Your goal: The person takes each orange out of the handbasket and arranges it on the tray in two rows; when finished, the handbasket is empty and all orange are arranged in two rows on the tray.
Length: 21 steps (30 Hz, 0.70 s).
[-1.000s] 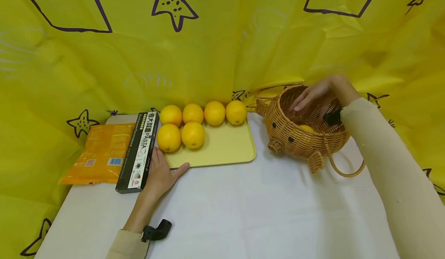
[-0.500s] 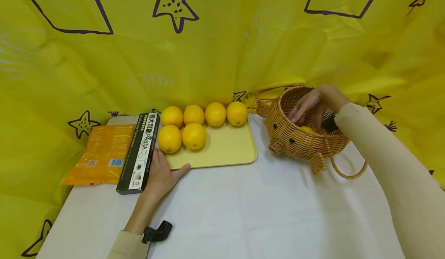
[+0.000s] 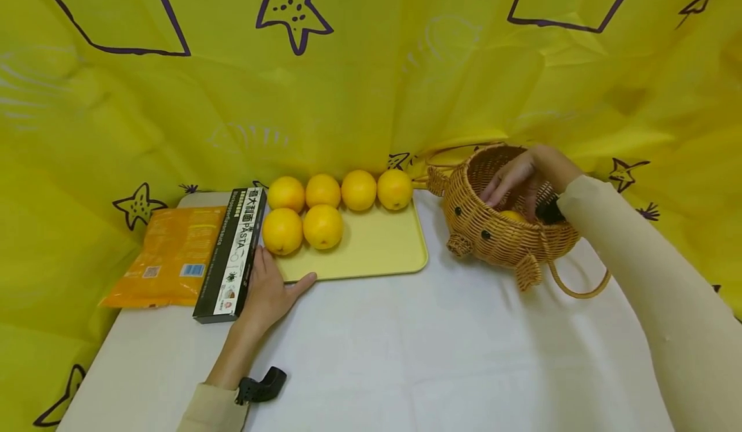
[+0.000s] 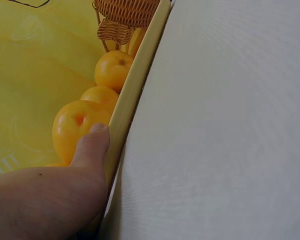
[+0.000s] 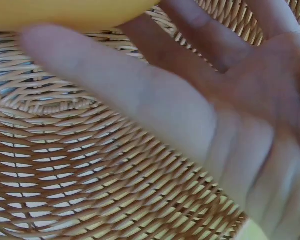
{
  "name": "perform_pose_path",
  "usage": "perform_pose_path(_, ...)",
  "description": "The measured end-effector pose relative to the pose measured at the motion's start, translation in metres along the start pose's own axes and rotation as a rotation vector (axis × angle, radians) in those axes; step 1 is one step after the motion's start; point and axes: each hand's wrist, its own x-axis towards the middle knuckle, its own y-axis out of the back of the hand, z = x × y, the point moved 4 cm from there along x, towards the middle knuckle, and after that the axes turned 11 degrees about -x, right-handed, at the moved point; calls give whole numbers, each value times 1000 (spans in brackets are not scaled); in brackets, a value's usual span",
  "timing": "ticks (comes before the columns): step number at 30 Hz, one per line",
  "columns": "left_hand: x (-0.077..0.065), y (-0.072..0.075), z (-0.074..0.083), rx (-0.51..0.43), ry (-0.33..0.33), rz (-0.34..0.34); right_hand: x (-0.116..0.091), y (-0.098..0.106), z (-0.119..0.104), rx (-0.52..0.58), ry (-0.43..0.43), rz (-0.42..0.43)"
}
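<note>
My left hand (image 3: 268, 295) rests at the near left corner of a yellow tray (image 3: 377, 252). Its fingers lie straight between the tray and a black-and-white pasta box (image 3: 228, 258), and its thumb touches the rim, as the left wrist view confirms. Several oranges (image 3: 323, 226) sit on the tray, a full back row and two in front at the left. My right hand (image 3: 516, 174) reaches down into a wicker pig-shaped basket (image 3: 493, 232). Thumb and fingers lie around an orange (image 5: 65, 12) at the basket's bottom; the fingertips are partly hidden behind it.
An orange plastic packet (image 3: 168, 258) lies left of the pasta box. A looped basket handle (image 3: 582, 295) hangs over the white tabletop (image 3: 406, 355) at the right. Yellow patterned cloth (image 3: 359, 97) rises behind everything.
My right hand has sunk deeper into the basket over the first half second, then stays almost in place. The left hand, tray and its oranges have not moved.
</note>
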Motion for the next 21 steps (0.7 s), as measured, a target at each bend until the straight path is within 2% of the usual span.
perform_pose_path(5, 0, -1, -2, 7, 2, 0, 8, -2, 5, -23, 47, 26)
perform_pose_path(9, -1, -2, -3, 12, 0, 2, 11, -5, 4, -1, 70, -38)
perform_pose_path(21, 0, 0, 0, 13, 0, 4, 12, -11, 1, -6, 39, -160)
